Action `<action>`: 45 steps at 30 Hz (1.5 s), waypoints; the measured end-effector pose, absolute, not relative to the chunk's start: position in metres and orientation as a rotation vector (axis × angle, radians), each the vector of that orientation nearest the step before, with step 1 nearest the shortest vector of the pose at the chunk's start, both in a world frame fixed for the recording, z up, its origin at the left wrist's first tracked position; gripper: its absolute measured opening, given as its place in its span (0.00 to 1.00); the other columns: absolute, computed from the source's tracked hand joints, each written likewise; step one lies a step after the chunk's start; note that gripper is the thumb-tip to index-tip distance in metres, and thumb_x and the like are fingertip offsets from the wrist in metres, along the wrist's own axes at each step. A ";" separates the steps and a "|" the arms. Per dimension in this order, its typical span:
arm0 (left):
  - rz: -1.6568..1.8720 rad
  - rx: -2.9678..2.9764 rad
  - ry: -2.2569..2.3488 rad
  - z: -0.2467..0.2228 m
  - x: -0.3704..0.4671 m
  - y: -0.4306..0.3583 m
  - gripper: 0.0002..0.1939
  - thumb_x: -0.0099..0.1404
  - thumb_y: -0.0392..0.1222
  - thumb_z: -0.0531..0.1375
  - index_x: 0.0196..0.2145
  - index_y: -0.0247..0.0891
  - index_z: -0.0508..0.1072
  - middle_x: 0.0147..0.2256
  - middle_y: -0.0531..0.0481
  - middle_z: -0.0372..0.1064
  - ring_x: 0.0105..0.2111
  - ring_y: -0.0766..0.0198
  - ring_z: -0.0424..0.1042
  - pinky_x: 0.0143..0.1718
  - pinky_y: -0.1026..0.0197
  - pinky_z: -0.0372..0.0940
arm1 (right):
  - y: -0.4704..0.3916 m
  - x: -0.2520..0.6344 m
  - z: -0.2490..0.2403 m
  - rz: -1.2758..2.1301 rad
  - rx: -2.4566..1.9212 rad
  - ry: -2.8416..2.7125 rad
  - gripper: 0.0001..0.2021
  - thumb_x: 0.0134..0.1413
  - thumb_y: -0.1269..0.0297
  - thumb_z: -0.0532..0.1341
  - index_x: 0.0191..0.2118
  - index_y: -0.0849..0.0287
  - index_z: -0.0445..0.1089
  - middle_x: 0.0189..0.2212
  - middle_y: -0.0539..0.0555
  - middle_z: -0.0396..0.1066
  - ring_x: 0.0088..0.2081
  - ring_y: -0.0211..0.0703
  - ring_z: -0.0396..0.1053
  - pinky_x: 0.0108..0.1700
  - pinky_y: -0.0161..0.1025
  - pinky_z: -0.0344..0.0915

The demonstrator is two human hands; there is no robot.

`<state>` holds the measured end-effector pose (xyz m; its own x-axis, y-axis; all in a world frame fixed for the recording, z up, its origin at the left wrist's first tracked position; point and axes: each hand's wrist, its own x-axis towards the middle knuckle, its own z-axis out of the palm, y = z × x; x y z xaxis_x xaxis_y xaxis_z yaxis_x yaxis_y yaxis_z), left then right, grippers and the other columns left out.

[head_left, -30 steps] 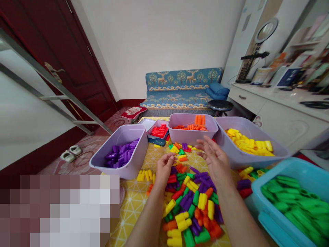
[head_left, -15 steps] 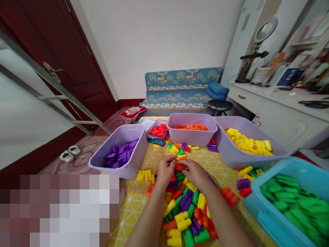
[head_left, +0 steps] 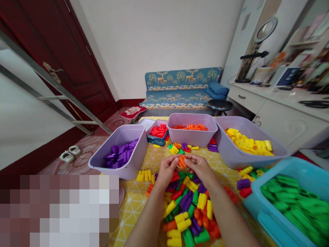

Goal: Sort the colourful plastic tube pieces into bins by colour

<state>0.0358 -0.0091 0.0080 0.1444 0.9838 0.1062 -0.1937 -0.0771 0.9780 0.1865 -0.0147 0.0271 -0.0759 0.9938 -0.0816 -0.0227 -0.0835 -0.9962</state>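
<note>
Between the fingertips of my left hand (head_left: pixel 167 168) and my right hand (head_left: pixel 200 167) is an orange plastic toy block (head_left: pixel 182 161). Both hands are closed on it, one at each side, just above the far end of a mixed heap. Under my wrists and forearms spreads that heap of yellow, green, purple, red and orange blocks, with a yellow block (head_left: pixel 182 221) among the nearest. Left of my left hand, a row of yellow pieces (head_left: pixel 144 175) lies on the yellow patterned tablecloth (head_left: pixel 133 200).
Around the table stand a bin of purple blocks (head_left: pixel 90 164), a small box of red ones (head_left: pixel 157 140), a bin of orange ones (head_left: pixel 192 137), a bin of yellow ones (head_left: pixel 246 162) and a turquoise bin (head_left: pixel 269 223) of green ones. Loose blocks (head_left: pixel 244 183) lie beside the turquoise bin.
The hands have turned and spread slightly apart, and the orange block between them now shows more clearly. The bins have not moved.
</note>
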 end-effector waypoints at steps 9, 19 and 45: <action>1.353 1.219 1.089 0.009 0.031 -0.006 0.17 0.59 0.51 0.60 0.37 0.34 0.77 0.29 0.48 0.74 0.25 0.66 0.70 0.26 0.67 0.63 | -0.020 0.208 0.040 1.263 -1.309 -1.488 0.12 0.40 0.61 0.66 0.32 0.63 0.73 0.21 0.48 0.70 0.23 0.36 0.66 0.26 0.33 0.62; 1.276 1.630 1.275 0.018 0.028 -0.007 0.13 0.62 0.42 0.57 0.42 0.37 0.75 0.41 0.43 0.74 0.42 0.57 0.72 0.42 0.58 0.66 | -0.019 0.209 0.070 0.989 -0.877 -0.909 0.25 0.48 0.53 0.64 0.53 0.52 0.63 0.54 0.58 0.66 0.49 0.48 0.70 0.46 0.43 0.69; 0.707 2.272 1.443 0.010 0.050 0.056 0.33 0.49 0.46 0.67 0.53 0.39 0.68 0.54 0.39 0.62 0.58 0.47 0.55 0.59 0.48 0.52 | 0.011 0.209 -0.042 0.644 -1.449 -1.526 0.39 0.42 0.68 0.60 0.63 0.54 0.48 0.63 0.62 0.51 0.61 0.52 0.56 0.58 0.53 0.56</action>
<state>0.0498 0.0560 0.0100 0.3547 0.9088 0.2196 0.7304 -0.4159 0.5418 0.2086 0.0114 -0.0417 0.0999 0.9621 0.2539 0.4887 0.1748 -0.8547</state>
